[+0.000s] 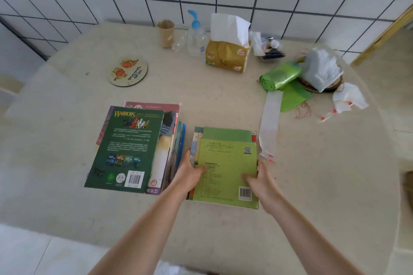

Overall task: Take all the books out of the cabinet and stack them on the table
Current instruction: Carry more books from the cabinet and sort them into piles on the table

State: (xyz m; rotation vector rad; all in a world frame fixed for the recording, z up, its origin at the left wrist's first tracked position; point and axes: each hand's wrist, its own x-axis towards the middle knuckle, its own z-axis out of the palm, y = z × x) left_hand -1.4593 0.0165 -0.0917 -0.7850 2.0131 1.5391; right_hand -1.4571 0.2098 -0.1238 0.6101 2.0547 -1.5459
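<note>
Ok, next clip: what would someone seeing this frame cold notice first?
Both hands, left hand and right hand, grip the sides of a light green book topping a small pile near the table's front edge. Just left sits a second pile under a dark green Warriors book. Along the tiled wall behind stand a tissue pack and a green bag roll.
</note>
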